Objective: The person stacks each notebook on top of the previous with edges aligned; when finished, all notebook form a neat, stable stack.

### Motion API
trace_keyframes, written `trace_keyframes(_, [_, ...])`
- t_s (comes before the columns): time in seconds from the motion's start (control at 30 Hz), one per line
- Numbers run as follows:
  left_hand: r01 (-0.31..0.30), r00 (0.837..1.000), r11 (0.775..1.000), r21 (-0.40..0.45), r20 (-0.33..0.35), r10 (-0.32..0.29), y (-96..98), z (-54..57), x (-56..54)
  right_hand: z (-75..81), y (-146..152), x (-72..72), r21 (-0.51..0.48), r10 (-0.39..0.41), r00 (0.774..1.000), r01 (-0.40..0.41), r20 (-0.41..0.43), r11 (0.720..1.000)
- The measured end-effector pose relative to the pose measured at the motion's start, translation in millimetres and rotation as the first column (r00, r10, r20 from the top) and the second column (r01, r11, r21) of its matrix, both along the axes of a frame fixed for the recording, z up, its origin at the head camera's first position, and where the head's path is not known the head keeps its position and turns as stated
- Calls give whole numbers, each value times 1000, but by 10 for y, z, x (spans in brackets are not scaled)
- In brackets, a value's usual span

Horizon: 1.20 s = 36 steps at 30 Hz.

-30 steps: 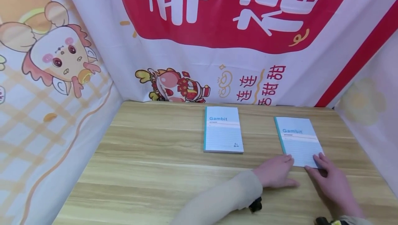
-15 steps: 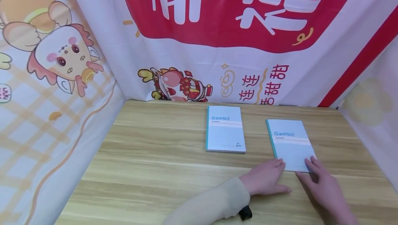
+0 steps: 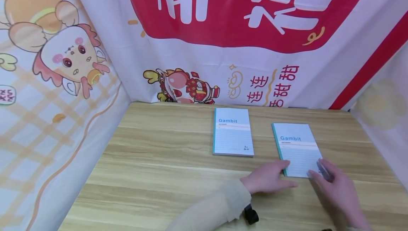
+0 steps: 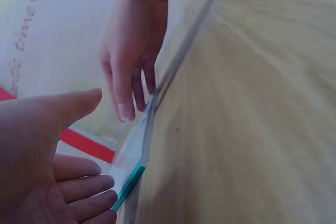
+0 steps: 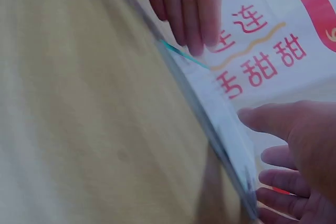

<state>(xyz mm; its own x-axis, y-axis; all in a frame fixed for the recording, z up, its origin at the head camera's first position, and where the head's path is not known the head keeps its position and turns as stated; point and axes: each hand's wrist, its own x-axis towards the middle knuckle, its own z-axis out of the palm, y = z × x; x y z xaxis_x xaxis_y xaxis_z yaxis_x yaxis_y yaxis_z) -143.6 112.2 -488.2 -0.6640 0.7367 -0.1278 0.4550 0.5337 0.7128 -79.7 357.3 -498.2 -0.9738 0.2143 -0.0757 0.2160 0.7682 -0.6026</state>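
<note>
Two pale blue notebooks with teal spines and "Gambit" on the cover lie on the wooden table. My hands are at the right-hand notebook (image 3: 297, 147), which sits slightly slanted. At its lower left edge rests my left hand (image 3: 266, 178), fingers extended and thumb spread apart below. My right hand (image 3: 338, 186) is at the lower right corner, fingertips along the side edge and thumb near the bottom edge. In the right wrist view the right thumb stands away from the notebook (image 5: 210, 103). The left-hand notebook (image 3: 232, 135) lies untouched nearby.
The wooden table (image 3: 153, 174) ends at a hanging cloth (image 3: 185, 54) with red and white print along the back. Another patterned cloth (image 3: 63, 128) borders the left side, and a pale one (image 3: 382, 124) the right.
The right-hand notebook has shifted left toward the other notebook and slightly nearer me, with both hands moving along. Lately the hands have loosened around its lower edges. The view has turned slightly.
</note>
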Motion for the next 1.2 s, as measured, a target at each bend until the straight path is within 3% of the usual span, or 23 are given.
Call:
trace_keyframes(0.1, [-159, 982, 983, 93, 118, 147, 16, 23, -62, 55, 79, -88, -15, -25, 1000, 25, -3, 1000])
trace_keyframes(0.2, [-311, 937, 938, 152, 213, 276, 44, 39, -102, 99, 153, -188, -54, -52, 999, 53, 9, 997])
trace_keyframes(0.3, [-415, 886, 890, 186, 306, 349, 76, 50, -126, 135, 217, -289, -91, -75, 996, 79, 48, 993])
trace_keyframes(0.5, [-537, 789, 803, 259, 491, 369, 116, 38, -166, 130, 282, -437, -154, -116, 984, 137, 137, 978])
trace_keyframes(0.7, [-601, 724, 748, 281, 588, 360, 157, 19, -200, 116, 328, -505, -185, -166, 964, 205, 207, 961])
trace_keyframes(0.8, [-617, 710, 731, 293, 608, 355, 154, -1, -224, 105, 342, -508, -197, -164, 964, 206, 209, 958])
trace_keyframes(0.9, [-622, 708, 717, 316, 618, 341, 144, -23, -250, 91, 353, -499, -215, -167, 966, 209, 200, 954])
trace_keyframes(1.07, [-621, 710, 715, 321, 616, 340, 145, -42, -268, 61, 373, -473, -227, -183, 960, 230, 210, 946])
trace_keyframes(1.2, [-631, 699, 714, 303, 622, 354, 153, -35, -269, 42, 382, -461, -221, -189, 955, 239, 227, 945])
